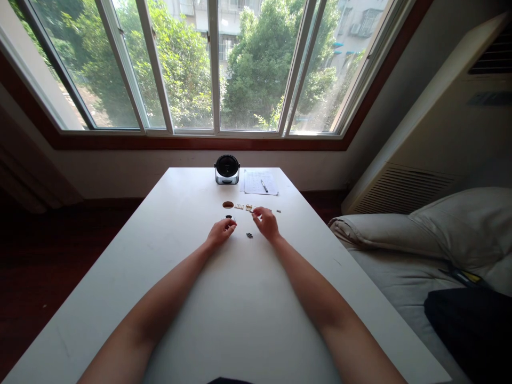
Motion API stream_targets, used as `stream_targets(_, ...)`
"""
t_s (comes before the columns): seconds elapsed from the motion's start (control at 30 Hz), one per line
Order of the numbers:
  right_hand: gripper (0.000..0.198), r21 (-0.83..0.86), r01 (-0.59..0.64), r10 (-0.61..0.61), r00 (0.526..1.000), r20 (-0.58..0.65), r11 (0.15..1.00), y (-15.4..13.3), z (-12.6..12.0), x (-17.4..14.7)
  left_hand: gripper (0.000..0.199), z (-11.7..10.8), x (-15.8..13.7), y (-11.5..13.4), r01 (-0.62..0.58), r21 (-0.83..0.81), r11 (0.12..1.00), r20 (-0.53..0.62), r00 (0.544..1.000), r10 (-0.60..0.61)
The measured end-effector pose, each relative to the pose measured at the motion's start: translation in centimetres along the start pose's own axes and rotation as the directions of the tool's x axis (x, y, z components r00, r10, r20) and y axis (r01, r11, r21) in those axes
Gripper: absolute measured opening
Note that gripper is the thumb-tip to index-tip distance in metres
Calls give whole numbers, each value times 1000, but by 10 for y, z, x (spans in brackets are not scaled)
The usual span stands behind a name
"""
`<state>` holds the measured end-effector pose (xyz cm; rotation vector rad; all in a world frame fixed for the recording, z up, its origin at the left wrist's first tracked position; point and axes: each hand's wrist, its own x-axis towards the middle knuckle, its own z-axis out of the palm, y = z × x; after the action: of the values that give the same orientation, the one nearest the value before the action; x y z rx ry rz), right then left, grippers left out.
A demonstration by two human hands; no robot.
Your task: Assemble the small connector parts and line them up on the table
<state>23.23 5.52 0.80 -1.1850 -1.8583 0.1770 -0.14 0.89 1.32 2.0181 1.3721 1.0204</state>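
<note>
My left hand [221, 233] rests on the white table [256, 298] with its fingers curled together. Whatever sits between those fingertips is too small to name. Just beyond them lies a small dark object [229, 216]. My right hand [267, 224] is closed in a pinch at the near edge of a small card-like sheet of light pieces [248, 206]; what it grips, if anything, is hidden. Beside that sheet is a similar dotted strip [239, 206], and left of it a round brown disc [228, 205]. A little dark cluster [249, 235] lies between my hands.
At the table's far end stand a black round fan-like device [227, 167] and papers [256, 183] with a pen [264, 185] on them. One tiny piece [279, 211] lies right of my right hand. A beige sofa [392, 229] borders the right side.
</note>
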Motion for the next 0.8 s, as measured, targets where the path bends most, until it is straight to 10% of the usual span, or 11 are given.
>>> stream_targets(0.27, 14, -385, -446, 419, 894, -157, 808, 84, -49, 0, 25, 2, 0, -4, 15, -31, 999, 10, 1000, -15)
stream_targets(0.8, 22, -493, -439, 434, 891, -132, 751, 110, -37, 5, 25, 1, -1, -4, 13, -22, 1000, 32, 999, -12)
